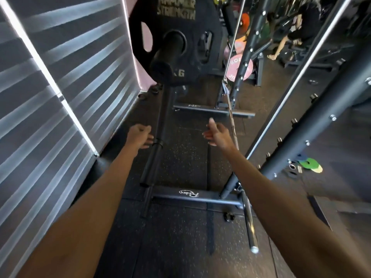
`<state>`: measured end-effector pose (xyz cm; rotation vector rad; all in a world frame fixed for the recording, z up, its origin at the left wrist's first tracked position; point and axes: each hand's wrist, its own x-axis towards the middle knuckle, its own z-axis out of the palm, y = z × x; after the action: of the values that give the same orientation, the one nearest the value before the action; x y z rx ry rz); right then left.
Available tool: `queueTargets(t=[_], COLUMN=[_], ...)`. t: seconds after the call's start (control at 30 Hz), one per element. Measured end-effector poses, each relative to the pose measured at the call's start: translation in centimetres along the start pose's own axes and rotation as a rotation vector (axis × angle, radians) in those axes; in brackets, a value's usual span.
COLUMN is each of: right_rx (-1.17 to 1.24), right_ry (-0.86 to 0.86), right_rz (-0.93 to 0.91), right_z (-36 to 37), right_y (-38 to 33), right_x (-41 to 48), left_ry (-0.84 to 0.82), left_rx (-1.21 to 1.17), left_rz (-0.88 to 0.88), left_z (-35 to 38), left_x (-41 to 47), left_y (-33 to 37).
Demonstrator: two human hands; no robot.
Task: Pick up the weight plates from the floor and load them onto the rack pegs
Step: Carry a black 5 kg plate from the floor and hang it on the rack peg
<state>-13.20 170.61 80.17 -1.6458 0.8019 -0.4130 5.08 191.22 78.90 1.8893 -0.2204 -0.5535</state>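
Observation:
A large black weight plate (190, 37) marked "Hammer Strength" hangs on a thick black peg (166, 57) of the rack, high in the middle of the view. Below it both my arms reach forward over the dark rubber floor. My left hand (140, 137) hovers with relaxed fingers beside a long lower black peg (152, 157). My right hand (215, 133) is held up with its thumb raised and fingers loose. Neither hand holds anything. A pink plate (240, 68) stands on a rack further back.
Window blinds (50, 97) close off the left side. The rack's base bars (192, 197) cross the floor ahead, and a chrome bar (250, 223) sticks out low on the right. Black uprights (313, 137) stand right. Small green plates (310, 164) lie beyond. Another person (297, 31) sits far back.

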Motion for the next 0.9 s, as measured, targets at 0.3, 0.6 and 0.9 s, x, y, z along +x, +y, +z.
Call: queueTargets(t=[0.3, 0.6, 0.9], right_rx=[-0.051, -0.189, -0.196], right_ry=[0.044, 0.131, 0.243], right_rz=[0.245, 0.547, 0.725], right_z=[-10.1, -29.6, -46.5], right_y=[15.5, 31.0, 38.5], right_x=[-5.3, -14.2, -21.0], left_ry=[-0.269, -0.648, -0.968], left_rx=[0.229, 0.500, 0.776], left_rz=[-0.225, -0.213, -0.102], left_z=[16.5, 43.1, 65.0], left_x=[-7.6, -20.2, -28.9], left_y=[-9.2, -9.5, -8.0])
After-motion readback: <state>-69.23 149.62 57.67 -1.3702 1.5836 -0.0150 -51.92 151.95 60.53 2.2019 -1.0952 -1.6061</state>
